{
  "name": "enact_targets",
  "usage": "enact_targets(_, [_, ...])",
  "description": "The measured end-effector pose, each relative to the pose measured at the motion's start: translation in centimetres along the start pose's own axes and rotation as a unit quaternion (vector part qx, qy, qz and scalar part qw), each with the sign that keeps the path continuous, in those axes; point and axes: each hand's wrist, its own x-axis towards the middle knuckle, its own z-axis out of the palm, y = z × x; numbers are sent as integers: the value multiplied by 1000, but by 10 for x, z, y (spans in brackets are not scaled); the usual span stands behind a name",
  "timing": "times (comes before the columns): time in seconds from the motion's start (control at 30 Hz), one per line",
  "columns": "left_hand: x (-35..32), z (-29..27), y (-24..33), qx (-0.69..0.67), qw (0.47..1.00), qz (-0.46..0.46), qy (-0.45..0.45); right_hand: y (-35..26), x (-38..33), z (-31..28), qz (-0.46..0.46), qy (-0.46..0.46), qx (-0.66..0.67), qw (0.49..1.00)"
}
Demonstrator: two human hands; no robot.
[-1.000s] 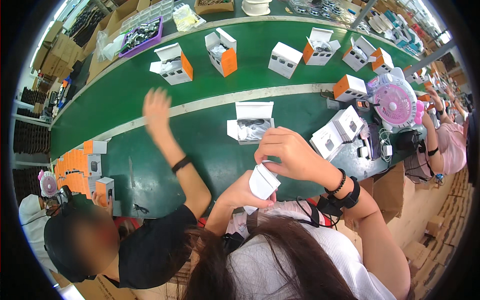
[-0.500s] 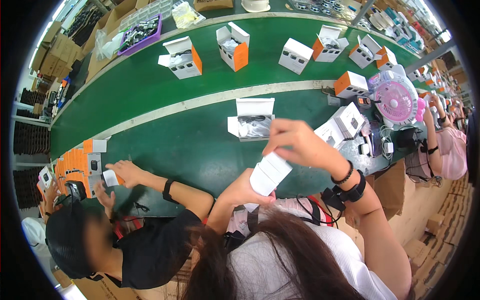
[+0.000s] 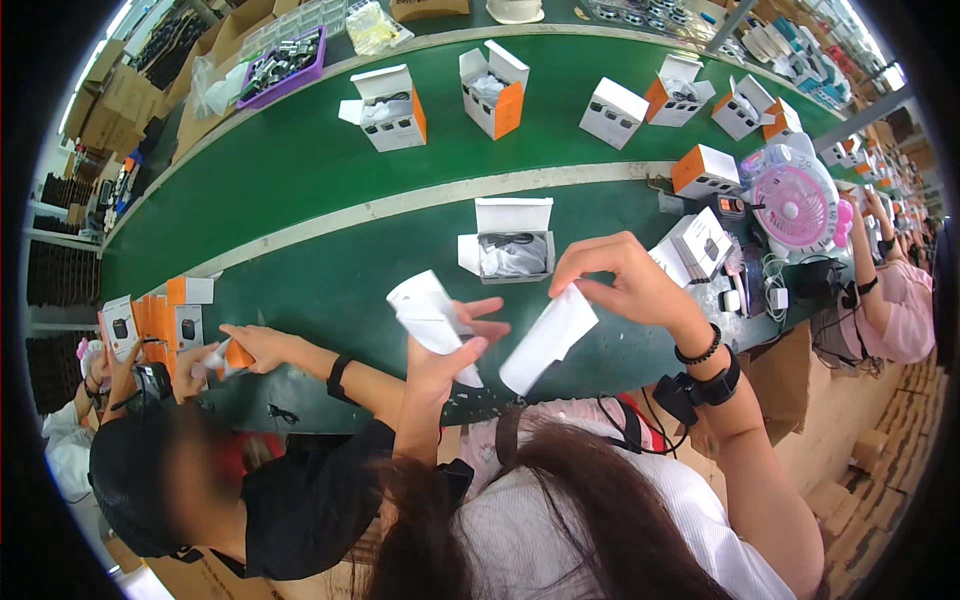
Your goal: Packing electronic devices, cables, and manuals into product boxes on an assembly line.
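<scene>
My right hand (image 3: 625, 280) pinches the top end of a white folded leaflet (image 3: 548, 340), which hangs down over the table edge. To its left, my left hand (image 3: 445, 355) holds more white folded leaflets (image 3: 425, 308) against the palm side, its thumb and fingers spread toward the right. Just beyond both hands stands an open white box (image 3: 515, 268), lid up and one side flap out. Inside it lie a black cable and something in clear plastic wrapping. Neither hand touches this box.
On the green belt (image 3: 300, 180) stand several white-and-orange boxes, some open. A pink fan (image 3: 790, 205), a box pile (image 3: 700, 245) and cables lie at right. At left a co-worker's hands (image 3: 255, 348) handle an orange-and-white box near stacked boxes (image 3: 188, 325).
My hands have parted: the right has drawn one leaflet away while the left moved left with the others. Boxes on the belt have shifted right. The open box in front has stayed nearly in place.
</scene>
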Motion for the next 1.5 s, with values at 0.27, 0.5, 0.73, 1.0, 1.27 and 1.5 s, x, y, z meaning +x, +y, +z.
enact_targets(0.27, [5, -2, -10, 102, 994, -11, -36, -2, 11, 29, -3, 23, 3, 1000])
enact_targets(0.5, [7, -4, -19, 124, 991, 50, -18, 13, 6, 64, 98, 22, 205, 974])
enact_targets(0.73, [1, -11, -24, 165, 982, 85, 30, 15, 12, 65, 122, 46, 133, 982])
enact_targets(1.0, [4, -17, -34, 180, 972, 119, 92, 21, 9, 99, 106, 180, 345, 915])
enact_targets(1.27, [10, -31, -53, 102, 994, 44, 15, 15, 18, 113, 145, 176, 474, 851])
enact_targets(1.5, [12, -31, -48, 180, 983, 33, 23, 29, 16, 105, 102, 131, 439, 883])
